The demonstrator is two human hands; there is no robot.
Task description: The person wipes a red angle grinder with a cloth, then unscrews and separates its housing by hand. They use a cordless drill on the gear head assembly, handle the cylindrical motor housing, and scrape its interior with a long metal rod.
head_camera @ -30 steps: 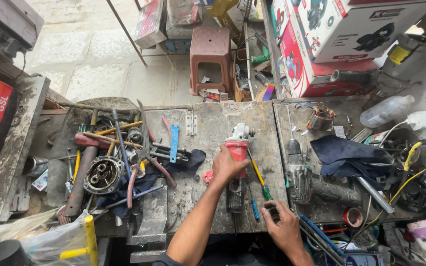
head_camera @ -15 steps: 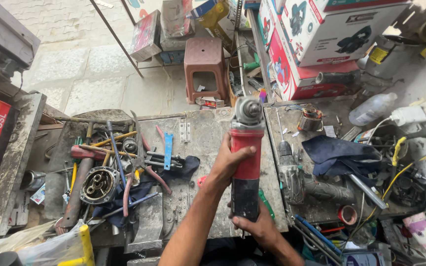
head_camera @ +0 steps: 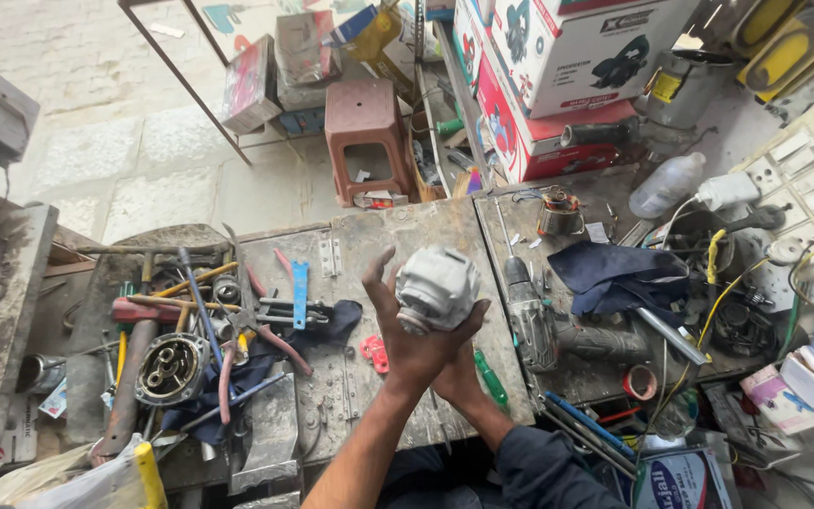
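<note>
- Workshop clutter surrounds you: a worn grey table [head_camera: 388,236] loaded with tools, paving stones beyond its far edge.
- Nearest you, your left hand [head_camera: 405,330] and right hand [head_camera: 459,372] are raised together over the near edge of the table, around the middle of it.
- Both hands are closed on the angle grinder [head_camera: 437,287]; its pale metal head points up toward the camera and the body is hidden behind your palms. Left fingers reach up the head's left side, and the right hand cups underneath.
- Expect the tool to be heavy for its size, rigid, with the weight toward the metal head. The casting looks smooth and dusty, so it may slip; take hold lower down on the body rather than on the head alone.
- Just beside your hands on the table lie a small red part [head_camera: 375,353] and a green-handled screwdriver [head_camera: 492,379].
- Toward the left edge sits a round motor housing [head_camera: 171,368] among pliers, cables and a blue flat tool [head_camera: 300,292].
- Toward the right edge lie a grey drill [head_camera: 529,316] and a dark blue cloth [head_camera: 614,273].
- Past the far edge stand a brown plastic stool [head_camera: 365,137] and stacked tool boxes [head_camera: 558,66].
</note>
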